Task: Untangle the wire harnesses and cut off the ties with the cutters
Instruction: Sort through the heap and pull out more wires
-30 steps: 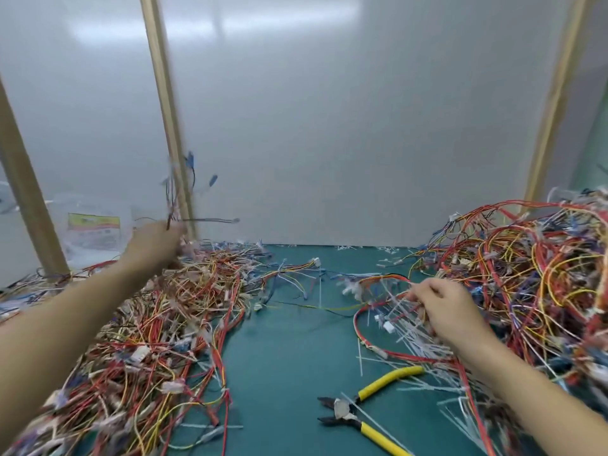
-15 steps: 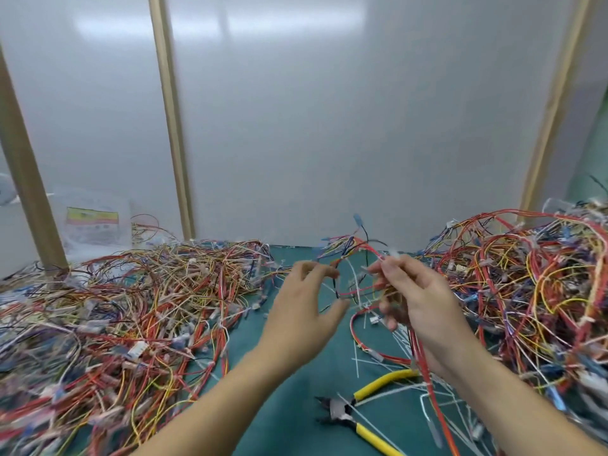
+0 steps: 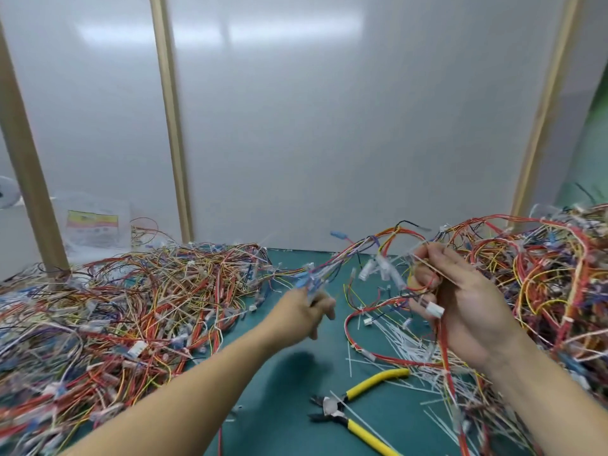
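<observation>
The left hand point(image 3: 307, 312) has drawn away from the right hand point(image 3: 460, 307), each gripping part of the red, orange and yellow wire harness point(image 3: 371, 242), now stretched between them (untangling, I judge); the yellow-handled steel cutters point(image 3: 334, 406) lie untouched below the right hand.

Bare worktop point(image 3: 283, 390) leaves an open lane from 6 to 12 o'clock. A wire heap point(image 3: 115, 307) blocks 9 o'clock, another heap point(image 3: 543, 274) 3 o'clock. At 5 o'clock cutters point(image 3: 332, 408) and cut ties point(image 3: 404, 343) litter it; a raised harness point(image 3: 362, 245) crosses at 1 o'clock.
</observation>
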